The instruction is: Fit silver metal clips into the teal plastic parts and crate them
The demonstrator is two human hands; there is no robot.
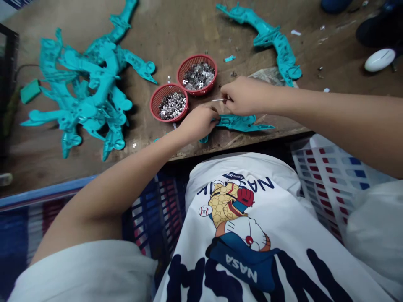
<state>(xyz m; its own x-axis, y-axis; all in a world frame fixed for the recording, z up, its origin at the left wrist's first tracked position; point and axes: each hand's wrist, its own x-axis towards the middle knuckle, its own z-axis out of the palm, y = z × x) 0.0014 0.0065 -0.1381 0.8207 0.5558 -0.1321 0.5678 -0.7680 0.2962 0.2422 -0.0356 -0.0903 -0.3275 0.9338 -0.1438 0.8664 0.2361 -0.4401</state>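
A teal plastic part (237,123) lies near the table's front edge, its left end under the fingers of my left hand (200,121), which are closed on it. My right hand (244,95) pinches a thin metal tool (217,100) whose tip points left, just above my left fingertips. Close by on the left are two red baskets of small metal clips, the nearer one (151,105) and the farther one (215,79). Whether a clip sits between my left fingers is hidden.
A large pile of teal parts (91,92) covers the table's left side. Another long teal part (272,37) lies beyond my right hand. A white rounded object (380,60) is at the far right. Plastic crates (330,172) stand below the table edge.
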